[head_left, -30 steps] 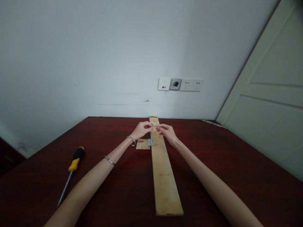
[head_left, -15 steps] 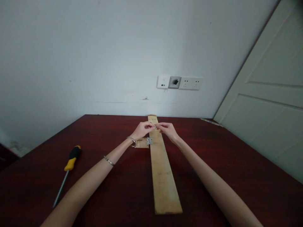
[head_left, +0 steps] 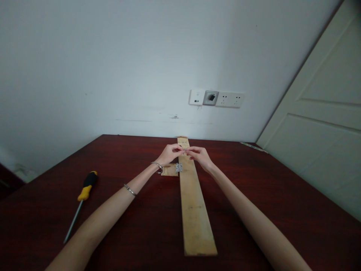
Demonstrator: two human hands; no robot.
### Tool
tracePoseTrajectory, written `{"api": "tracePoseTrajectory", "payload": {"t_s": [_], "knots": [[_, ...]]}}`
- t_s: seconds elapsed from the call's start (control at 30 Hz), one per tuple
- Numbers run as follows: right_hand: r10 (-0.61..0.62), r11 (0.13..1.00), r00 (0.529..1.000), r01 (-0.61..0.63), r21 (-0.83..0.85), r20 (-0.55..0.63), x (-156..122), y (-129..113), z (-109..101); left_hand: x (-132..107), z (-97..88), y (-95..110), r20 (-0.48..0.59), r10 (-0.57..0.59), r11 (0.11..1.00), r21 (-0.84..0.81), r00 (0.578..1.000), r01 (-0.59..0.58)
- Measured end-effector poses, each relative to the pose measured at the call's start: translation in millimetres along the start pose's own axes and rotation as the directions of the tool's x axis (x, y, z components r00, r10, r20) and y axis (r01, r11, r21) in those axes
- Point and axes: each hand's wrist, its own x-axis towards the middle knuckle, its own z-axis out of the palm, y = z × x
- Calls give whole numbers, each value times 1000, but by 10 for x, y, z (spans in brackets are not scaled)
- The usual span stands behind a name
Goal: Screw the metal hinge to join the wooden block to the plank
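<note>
Hands, two in number, meet above the far part of one wooden plank. Thumb and fingers of the left hand are drawn narrowly together; those of the right hand form a similar narrow pinch from the opposite side. One small grey piece shows between the fingertips; it is too small to identify, and it cannot be told whether one hand or both grip it.

The plank, long, flat and pale, with straight edges and darker blotches, lies lengthwise on one table, its far end near the wall. One short wooden block lies just beside the plank's left edge, behind the left wrist. One silvery metal hinge, two-leaved and perforated, spans the joint between block and plank.

One screwdriver lies well apart on the left: rounded black-and-yellow handle, straight slender metal shank. Two thin metal bangles encircle the left arm, one at the wrist, one on the forearm.

Tabletop: smooth, dark red, faintly grained. Wall: pale, scuffed, fitted with one row of rectangular outlet plates. One panelled door stands at the right.
</note>
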Motion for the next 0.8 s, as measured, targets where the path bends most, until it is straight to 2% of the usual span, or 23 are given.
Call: {"api": "tracePoseTrajectory", "payload": {"t_s": [0.4, 0.67, 0.8], "knots": [[29, 1000, 998, -29, 5, 54, -11, 12, -9, 35, -54, -38, 103, -13, 999, -33, 995, 16], [32, 999, 993, -32, -7, 116, -6, 41, -17, 28, -80, -21, 139, -54, 998, 18, 989, 52], [7, 997, 994, 1, -76, 107, 2, 48, -21, 25, -152, -54, 230, -47, 998, 60, 972, 34]]}}
